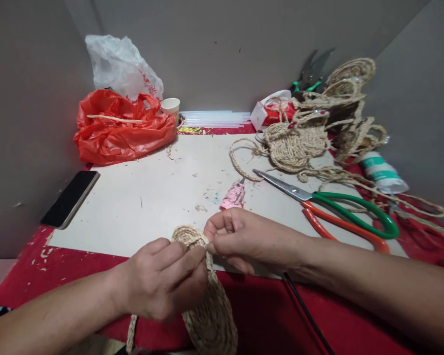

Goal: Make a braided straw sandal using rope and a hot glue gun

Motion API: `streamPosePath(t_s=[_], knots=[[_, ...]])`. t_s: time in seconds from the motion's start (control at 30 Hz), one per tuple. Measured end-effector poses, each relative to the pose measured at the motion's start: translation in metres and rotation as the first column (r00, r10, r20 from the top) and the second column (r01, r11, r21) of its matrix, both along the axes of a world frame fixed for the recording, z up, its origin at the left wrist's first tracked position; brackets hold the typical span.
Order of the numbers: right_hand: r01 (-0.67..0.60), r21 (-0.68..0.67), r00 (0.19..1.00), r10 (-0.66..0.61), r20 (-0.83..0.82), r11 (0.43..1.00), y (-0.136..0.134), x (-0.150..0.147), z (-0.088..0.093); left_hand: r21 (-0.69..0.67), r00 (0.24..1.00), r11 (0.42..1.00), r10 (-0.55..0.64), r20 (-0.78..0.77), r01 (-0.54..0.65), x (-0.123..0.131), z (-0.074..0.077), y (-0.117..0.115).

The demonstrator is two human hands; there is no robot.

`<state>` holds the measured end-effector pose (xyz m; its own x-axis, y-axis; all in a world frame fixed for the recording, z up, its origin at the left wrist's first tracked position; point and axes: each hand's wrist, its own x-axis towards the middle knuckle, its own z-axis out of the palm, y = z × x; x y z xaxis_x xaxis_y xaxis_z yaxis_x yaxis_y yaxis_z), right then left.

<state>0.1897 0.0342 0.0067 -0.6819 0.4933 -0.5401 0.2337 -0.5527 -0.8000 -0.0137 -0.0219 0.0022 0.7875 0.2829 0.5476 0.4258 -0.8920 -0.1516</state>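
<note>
A long oval sole (212, 313) of coiled, braided straw hangs down past the table's front edge. My left hand (166, 276) is closed around its upper part, covering much of it. My right hand (237, 239) is closed in a pinch at the upper right rim of the sole; whatever its fingertips hold is too small to make out. Below my left wrist dangles a straw braid (131, 333). Just beyond my right hand lies a tool with a pink-wrapped handle (233, 196) and a thin metal tip.
Large scissors (299, 193) with green and orange handles lie to the right. Behind them are heaped woven straw pieces (296, 143), a tissue pack (274, 109) and a white-green roll (383, 171). On the left are a phone (71, 199), a red plastic bag (126, 138) and a paper cup (170, 106).
</note>
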Motion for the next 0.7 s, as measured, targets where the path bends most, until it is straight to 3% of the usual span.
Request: streamPosePath(t_s=[0.23,0.4,0.53,0.7], knots=[[0.061,-0.026,0.996,-0.062,-0.066,0.998,-0.004,-0.003,-0.001,-0.047,0.998,0.998,0.042,0.056,-0.040,-0.001,0.001,0.002],[0.127,0.099,0.992,-0.124,-0.033,0.987,-0.006,-0.002,0.012,-0.102,0.989,0.991,0.101,0.109,-0.090,-0.001,0.002,0.002],[0.073,0.180,0.997,-0.073,-0.007,0.981,-0.008,0.005,0.029,-0.048,0.984,0.996,0.076,0.161,-0.069,0.002,0.010,-0.006],[0.011,0.178,0.998,-0.023,0.065,0.984,-0.019,0.013,0.042,0.057,0.992,0.998,0.032,0.126,-0.039,0.013,0.016,-0.024]])
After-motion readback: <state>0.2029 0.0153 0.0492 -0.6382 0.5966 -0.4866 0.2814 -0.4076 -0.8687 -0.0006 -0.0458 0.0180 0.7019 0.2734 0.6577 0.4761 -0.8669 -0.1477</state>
